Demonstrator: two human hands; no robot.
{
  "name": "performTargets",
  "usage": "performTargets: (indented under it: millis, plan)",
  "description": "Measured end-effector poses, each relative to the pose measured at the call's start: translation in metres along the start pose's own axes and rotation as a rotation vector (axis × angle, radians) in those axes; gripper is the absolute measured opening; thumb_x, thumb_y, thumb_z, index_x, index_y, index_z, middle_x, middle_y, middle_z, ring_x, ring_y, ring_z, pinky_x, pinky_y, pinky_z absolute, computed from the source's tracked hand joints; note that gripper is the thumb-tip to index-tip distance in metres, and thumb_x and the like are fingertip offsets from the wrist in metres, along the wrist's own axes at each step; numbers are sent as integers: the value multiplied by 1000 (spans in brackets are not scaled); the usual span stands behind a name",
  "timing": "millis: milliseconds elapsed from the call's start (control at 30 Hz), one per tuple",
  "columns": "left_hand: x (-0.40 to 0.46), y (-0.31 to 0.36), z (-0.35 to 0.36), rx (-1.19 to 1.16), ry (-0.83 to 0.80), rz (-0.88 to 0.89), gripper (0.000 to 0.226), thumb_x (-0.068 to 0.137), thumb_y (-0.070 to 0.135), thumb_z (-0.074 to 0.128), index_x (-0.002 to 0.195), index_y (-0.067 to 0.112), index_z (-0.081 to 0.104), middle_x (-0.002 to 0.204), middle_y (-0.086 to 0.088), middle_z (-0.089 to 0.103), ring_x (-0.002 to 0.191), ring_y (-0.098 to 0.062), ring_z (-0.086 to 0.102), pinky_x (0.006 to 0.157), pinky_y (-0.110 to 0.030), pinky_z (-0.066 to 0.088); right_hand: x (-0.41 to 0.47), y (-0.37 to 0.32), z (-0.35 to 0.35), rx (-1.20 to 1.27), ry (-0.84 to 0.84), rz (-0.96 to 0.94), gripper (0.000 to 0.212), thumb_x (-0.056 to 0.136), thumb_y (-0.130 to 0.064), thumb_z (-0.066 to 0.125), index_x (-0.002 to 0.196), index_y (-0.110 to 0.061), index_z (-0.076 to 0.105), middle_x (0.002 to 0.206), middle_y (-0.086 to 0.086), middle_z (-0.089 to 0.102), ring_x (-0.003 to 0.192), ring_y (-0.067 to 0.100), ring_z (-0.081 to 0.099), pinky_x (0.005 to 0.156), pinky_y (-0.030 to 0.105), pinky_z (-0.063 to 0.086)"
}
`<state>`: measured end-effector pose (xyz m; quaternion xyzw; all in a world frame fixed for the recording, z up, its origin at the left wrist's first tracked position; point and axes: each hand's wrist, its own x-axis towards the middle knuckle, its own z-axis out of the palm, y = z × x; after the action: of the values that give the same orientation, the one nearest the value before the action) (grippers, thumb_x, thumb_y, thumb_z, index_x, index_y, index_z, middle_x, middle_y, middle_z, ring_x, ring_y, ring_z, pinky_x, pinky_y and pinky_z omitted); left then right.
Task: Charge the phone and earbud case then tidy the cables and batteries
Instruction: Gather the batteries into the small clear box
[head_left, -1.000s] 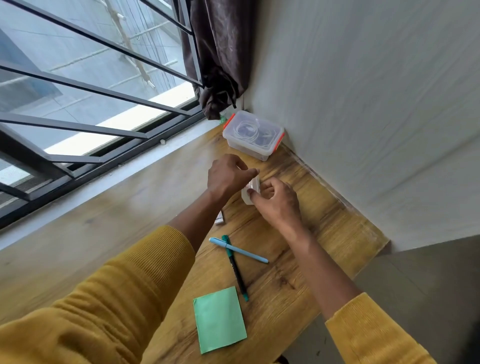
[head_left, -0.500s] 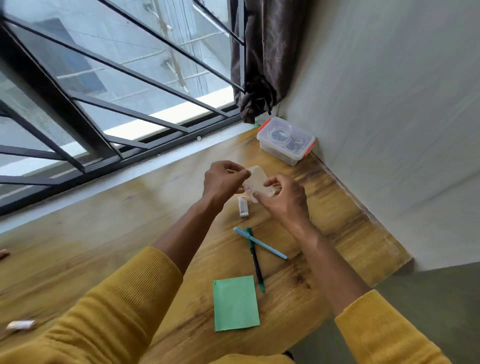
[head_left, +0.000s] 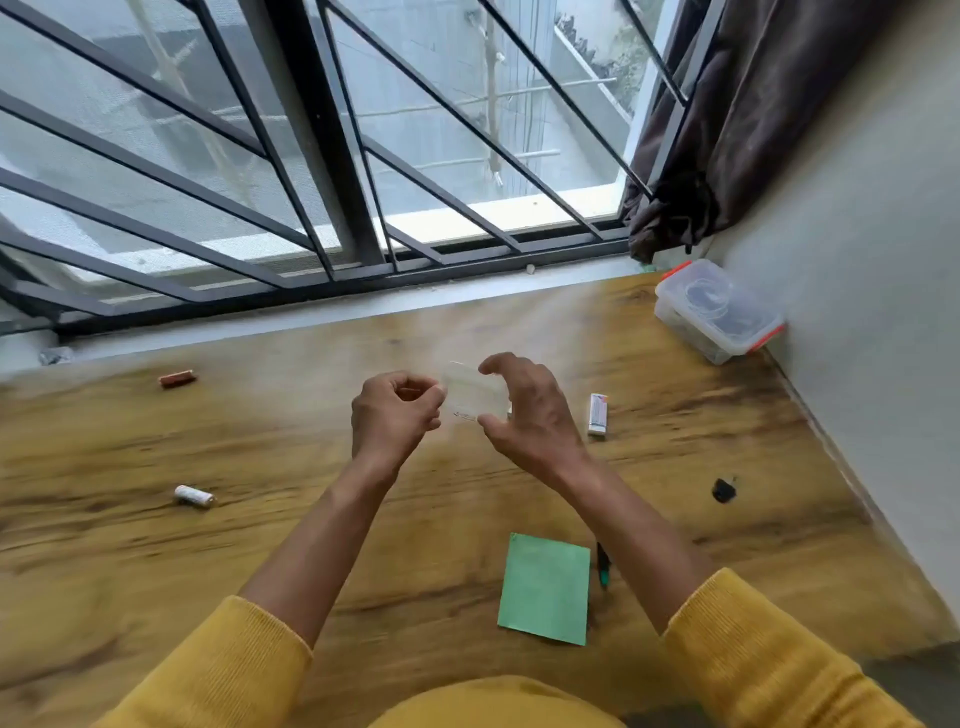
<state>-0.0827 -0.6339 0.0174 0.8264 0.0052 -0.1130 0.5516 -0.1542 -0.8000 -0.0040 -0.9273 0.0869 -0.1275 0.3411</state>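
Nearest the camera, two mustard-yellow sleeves (head_left: 769, 670) reach forward over a wooden worktop (head_left: 130, 545). A green paper sheet (head_left: 545, 590) lies flat on the worktop between the forearms, and the dark tip of a pen (head_left: 602, 569) shows just beside its right edge, the rest hidden under the right forearm.

Further out, a white battery (head_left: 194, 496) lies on its side to the left, well apart from the arms. A small black object (head_left: 723, 490), too small to identify, sits to the right near the wall.

Above the middle of the worktop both hands are raised. The right hand (head_left: 530, 410) grasps a small clear plastic bag (head_left: 475, 397), thumb at its lower edge and fingers curved over the top. The left hand (head_left: 397, 410) has its fingers curled, fingertips pinched together at the bag's left edge. What the bag holds cannot be made out because of blur.

Just right of the right hand, a white rectangular battery (head_left: 597, 414) lies on the worktop. Far left, a reddish-brown battery (head_left: 177, 378) lies near the sill.

In the far right corner, a clear lidded container with orange clips (head_left: 719, 310) stands against the wall, with coiled cable inside. Behind it hangs a dark curtain (head_left: 727, 119), beside the barred window (head_left: 322, 156).
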Motion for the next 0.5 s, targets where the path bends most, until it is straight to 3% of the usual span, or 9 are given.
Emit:
performTargets:
  millis: [233, 500]
  plan:
    - [-13, -40, -33, -35, 100, -162, 2, 91, 11, 77, 89, 12, 77, 83, -5, 79, 69, -18, 79, 80, -43, 67, -3, -21, 43, -26, -179, -64, 62, 79, -13, 75, 136, -23, 52, 124, 3, 62, 114, 24, 53, 95, 37, 49]
    - [-18, -60, -39, -80, 105, -287, 3, 91, 12, 80, 91, 14, 77, 81, -3, 80, 71, -19, 80, 86, -46, 66, -7, -20, 56, -11, -257, -70, 61, 81, -13, 75, 136, -26, 54, 132, 1, 61, 118, 23, 55, 101, 36, 49]
